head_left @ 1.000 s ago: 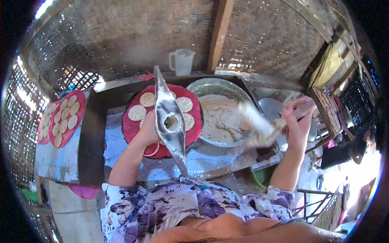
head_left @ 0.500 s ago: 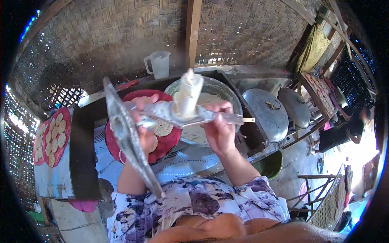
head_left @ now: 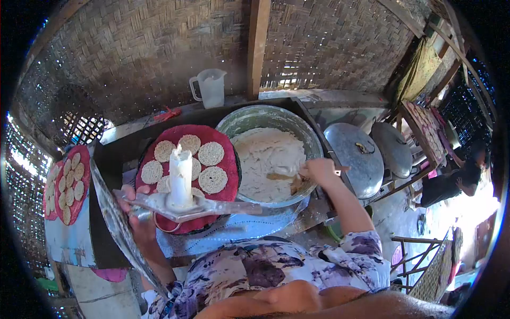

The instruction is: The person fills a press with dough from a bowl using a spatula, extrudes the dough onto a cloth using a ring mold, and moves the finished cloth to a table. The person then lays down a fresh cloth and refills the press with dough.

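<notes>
Beside the round red cloth, near left: left hand, curled round a flat board with upright, dough-smeared cylinder. Right, by sticky dough: right hand, closed on a wooden scraper.

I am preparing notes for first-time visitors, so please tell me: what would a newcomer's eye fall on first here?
Probably the upright white cylinder on its flat handled board, held by the left hand in front of the bright red cloth with its pale round cakes. Next, to the right, comes the wide basin of whitish dough, where the right hand grips a tool at the near-right rim.
</notes>
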### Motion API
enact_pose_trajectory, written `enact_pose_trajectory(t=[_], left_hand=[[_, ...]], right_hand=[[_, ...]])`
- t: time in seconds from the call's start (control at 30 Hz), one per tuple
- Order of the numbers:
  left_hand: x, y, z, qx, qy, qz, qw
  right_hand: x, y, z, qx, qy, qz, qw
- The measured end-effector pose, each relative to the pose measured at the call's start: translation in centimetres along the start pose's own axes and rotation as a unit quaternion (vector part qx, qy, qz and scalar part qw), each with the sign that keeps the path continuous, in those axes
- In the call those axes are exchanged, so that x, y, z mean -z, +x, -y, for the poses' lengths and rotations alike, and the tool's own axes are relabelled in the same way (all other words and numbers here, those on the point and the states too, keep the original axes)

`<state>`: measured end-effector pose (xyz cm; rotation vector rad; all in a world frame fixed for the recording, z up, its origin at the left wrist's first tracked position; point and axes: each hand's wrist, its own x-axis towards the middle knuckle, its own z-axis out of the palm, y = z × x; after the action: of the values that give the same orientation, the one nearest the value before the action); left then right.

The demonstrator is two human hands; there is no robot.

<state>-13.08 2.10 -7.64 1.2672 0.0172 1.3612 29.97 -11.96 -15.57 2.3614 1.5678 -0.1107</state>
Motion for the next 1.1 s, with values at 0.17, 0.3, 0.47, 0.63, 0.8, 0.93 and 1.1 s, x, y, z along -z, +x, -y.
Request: enact_pose_trajectory(t=[0.17, 0.3, 0.47, 0.63, 0.8, 0.93, 1.1], left_hand=[[1.3, -0.9, 0.6, 0.016, -0.009, -0.014, 1.0], [1.6, -1.0, 0.1, 0.025, -0.007, -0.016, 1.0], [1.7, -1.3, -0.4, -0.001, 0.004, -0.01, 1.0], [1.5, -1.6, 0.2, 0.005, 0.04, -0.03, 0.999], [-0.7, -1.0, 1.2, 0.022, 0.039, -0.001, 0.999], [-0.7, -0.4, 2.5, -0.078, 0.108, 0.063, 0.989], [-1.5, 0.1, 2.4, 0.115, 0.038, 0.039, 0.992]], right_hand=[[2.1, 1.4, -0.9, -0.018, -0.044, -0.023, 0.999], [-0.1, 2.9, 0.6, -0.014, -0.017, -0.02, 1.0], [-3.4, 4.1, 2.4, 0.008, 0.017, -0.015, 1.0], [-4.8, 3.2, 2.6, 0.049, -0.002, -0.029, 0.998], [-5.2, 2.0, 3.3, 0.047, 0.009, -0.014, 0.999], [-2.5, -0.1, 1.5, 0.073, 0.085, -0.002, 0.994], [6.6, -4.8, -2.5, 0.091, 0.4, 0.091, 0.908]])
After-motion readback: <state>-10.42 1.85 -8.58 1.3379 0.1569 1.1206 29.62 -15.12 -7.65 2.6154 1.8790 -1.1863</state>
